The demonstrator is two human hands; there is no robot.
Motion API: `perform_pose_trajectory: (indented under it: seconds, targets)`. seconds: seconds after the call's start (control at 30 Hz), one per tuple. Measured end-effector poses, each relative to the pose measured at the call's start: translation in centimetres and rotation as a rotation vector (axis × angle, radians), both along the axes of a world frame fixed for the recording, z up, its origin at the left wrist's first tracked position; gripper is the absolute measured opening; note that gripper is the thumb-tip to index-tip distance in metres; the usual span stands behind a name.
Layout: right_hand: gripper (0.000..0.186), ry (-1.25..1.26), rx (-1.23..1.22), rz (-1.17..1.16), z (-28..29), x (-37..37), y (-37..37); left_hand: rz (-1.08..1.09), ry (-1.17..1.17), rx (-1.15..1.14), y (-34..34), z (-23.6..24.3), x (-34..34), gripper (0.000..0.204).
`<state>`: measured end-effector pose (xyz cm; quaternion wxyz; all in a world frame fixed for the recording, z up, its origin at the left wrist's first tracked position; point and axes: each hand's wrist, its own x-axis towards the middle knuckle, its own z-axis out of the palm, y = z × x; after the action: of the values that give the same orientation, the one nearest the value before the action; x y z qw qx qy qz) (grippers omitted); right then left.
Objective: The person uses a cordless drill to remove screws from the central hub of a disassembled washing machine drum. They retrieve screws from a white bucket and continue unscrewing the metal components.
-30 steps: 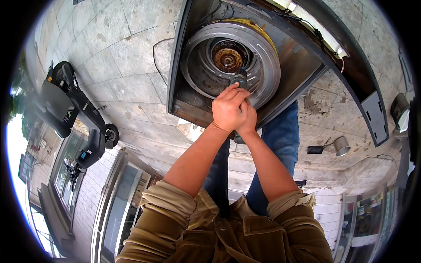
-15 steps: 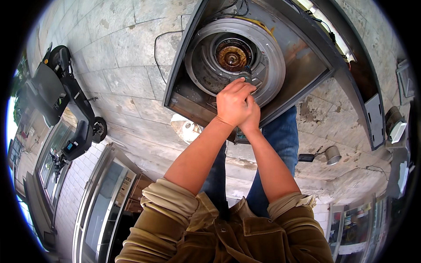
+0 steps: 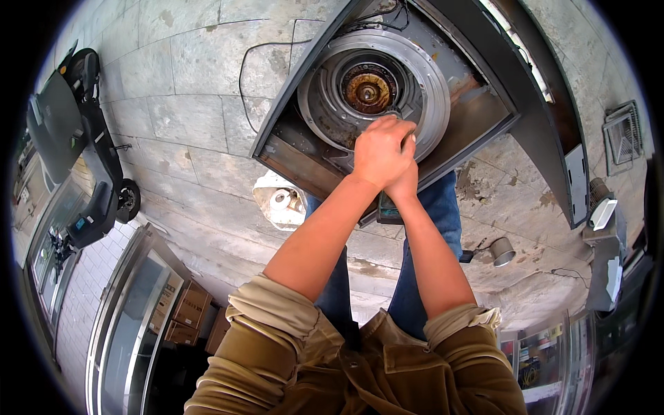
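Both my hands are wrapped round a cordless drill [image 3: 389,210], most of it hidden beneath them; its dark, teal-edged base shows below my wrists. My left hand [image 3: 382,149] lies closed over the top of the tool. Partly covered by it, my right hand [image 3: 402,181] grips from underneath. The drill's front end points into a round metal fan housing [image 3: 438,93], next to the housing's inner edge. Where its tip touches is hidden. At the housing's centre sits a brown, greasy motor hub [image 3: 367,93]. All this lies inside a dark grey range hood casing [image 3: 290,142].
A whitish bag with a roll [image 3: 280,200] lies left of my legs. A metal cup-like part [image 3: 502,252] is on the paved ground at right. A scooter [image 3: 97,166] stands at far left. A black cable [image 3: 242,83] trails beside the casing.
The view has shifted slightly. My hands have moved a little up and right, covering more of the drill's front. Both keep their hold on it.
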<state>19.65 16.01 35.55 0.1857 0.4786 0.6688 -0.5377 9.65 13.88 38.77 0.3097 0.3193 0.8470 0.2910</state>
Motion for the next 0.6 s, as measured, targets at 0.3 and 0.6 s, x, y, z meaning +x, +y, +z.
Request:
perform_pose_trajectory:
  seconds: [0.3,0.6]
  targets:
    - [0.057,0.232,0.026,-0.171,13.0,1.7,-7.1,0.327,-0.612,0.034,-10.9,13.2,-1.2,0.086]
    - [0.079,0.392,-0.209,-0.289,21.5,6.4,-16.3,-0.012,-0.748,-0.121,-19.1,21.6,-0.2,0.097]
